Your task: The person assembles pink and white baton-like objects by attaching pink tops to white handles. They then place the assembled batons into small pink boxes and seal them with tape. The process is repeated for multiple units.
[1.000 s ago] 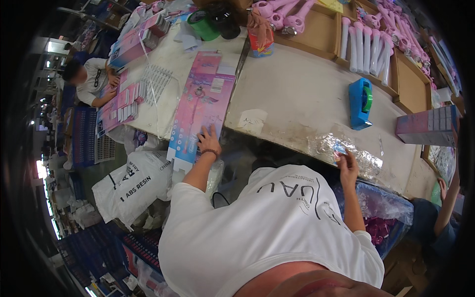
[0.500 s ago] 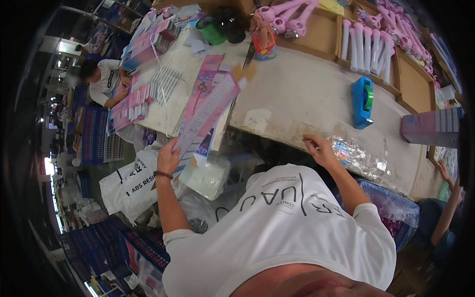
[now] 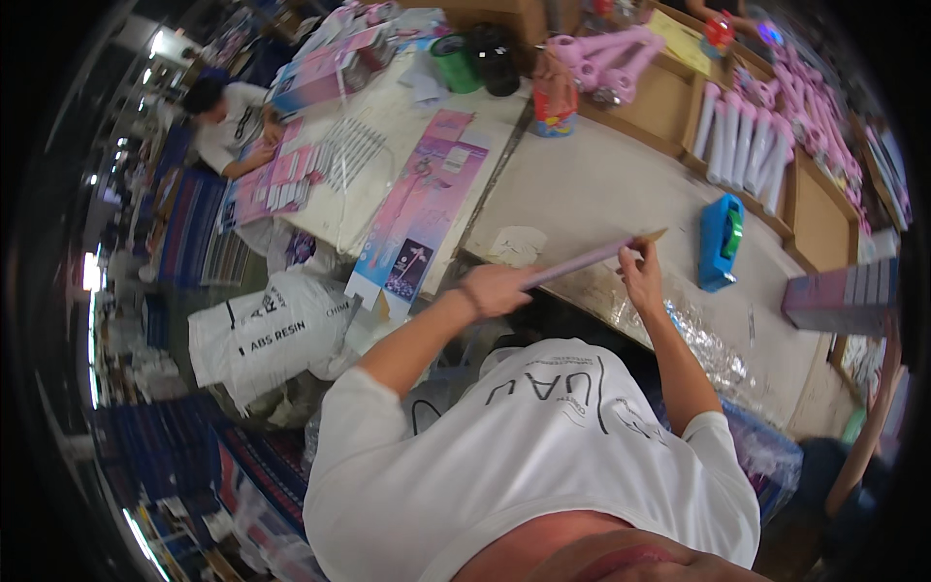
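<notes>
Evidently light, thin and bendable, the card was pinched edge-on at both ends, left hand and right hand closed on it, above the table.

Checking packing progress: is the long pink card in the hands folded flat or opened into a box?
Flat: the card shows as a thin edge-on strip between left hand and right hand.

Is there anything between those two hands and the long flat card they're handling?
Nothing visible. The left hand grips one end of the long flat card and the right hand touches its far end, above the table.
</notes>
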`<state>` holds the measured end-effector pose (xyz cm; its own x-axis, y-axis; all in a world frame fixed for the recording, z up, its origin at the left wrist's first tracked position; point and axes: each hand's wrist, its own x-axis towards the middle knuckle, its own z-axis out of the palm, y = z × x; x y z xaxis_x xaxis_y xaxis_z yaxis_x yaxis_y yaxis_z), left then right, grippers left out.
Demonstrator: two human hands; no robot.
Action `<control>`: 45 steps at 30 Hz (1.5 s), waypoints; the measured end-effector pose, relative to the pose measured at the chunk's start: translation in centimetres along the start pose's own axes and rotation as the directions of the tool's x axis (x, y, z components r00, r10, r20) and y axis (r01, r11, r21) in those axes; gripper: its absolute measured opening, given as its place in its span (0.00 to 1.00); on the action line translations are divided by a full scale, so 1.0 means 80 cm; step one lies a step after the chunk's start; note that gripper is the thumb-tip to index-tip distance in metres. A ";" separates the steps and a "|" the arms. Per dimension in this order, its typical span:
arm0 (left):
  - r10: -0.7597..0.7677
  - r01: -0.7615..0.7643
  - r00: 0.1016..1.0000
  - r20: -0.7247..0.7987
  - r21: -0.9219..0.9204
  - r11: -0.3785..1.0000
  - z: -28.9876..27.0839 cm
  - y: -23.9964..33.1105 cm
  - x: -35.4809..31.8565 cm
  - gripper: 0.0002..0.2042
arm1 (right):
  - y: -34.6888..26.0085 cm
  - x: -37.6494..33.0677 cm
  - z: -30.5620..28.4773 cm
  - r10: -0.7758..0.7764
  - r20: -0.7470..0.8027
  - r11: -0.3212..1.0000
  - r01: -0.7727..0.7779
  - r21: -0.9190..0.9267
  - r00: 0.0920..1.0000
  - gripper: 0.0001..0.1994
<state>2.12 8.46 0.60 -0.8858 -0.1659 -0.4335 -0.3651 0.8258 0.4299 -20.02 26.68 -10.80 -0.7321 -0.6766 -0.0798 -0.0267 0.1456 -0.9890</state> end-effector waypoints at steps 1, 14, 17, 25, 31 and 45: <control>0.010 -0.009 1.000 0.022 -0.030 1.000 0.006 0.018 0.020 0.29 | 0.001 0.000 -0.007 0.049 -0.024 0.993 -0.052 -0.109 0.998 0.21; 0.011 0.027 0.967 -0.254 0.143 0.989 0.085 0.009 0.142 0.48 | 0.094 0.000 -0.036 0.331 0.084 0.722 -0.195 -0.663 0.940 0.24; -0.010 0.016 0.975 -0.222 0.025 1.000 0.068 0.037 0.185 0.48 | 0.098 0.002 -0.051 0.345 0.157 0.798 -0.201 -0.568 0.926 0.23; 0.220 -0.250 0.956 -0.193 -0.145 0.957 -0.029 0.085 0.172 0.50 | 0.044 -0.020 -0.106 0.374 -0.137 0.796 -0.242 0.554 0.917 0.25; 0.487 -0.499 0.865 -0.123 -0.107 0.860 -0.098 0.120 0.134 0.47 | -0.052 -0.018 -0.091 0.216 0.190 0.455 -0.271 0.848 0.958 0.28; 0.246 -0.472 0.881 -0.403 -0.768 0.432 -0.095 0.079 0.130 0.47 | -0.203 -0.034 -0.074 -0.253 0.208 0.967 0.254 0.022 0.945 0.21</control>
<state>-11.58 7.85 4.85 -0.9861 -0.1604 0.0432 0.0403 0.0211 0.9990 -21.63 30.41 6.22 -0.5437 -0.8260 0.1489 -0.1967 -0.0471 -0.9793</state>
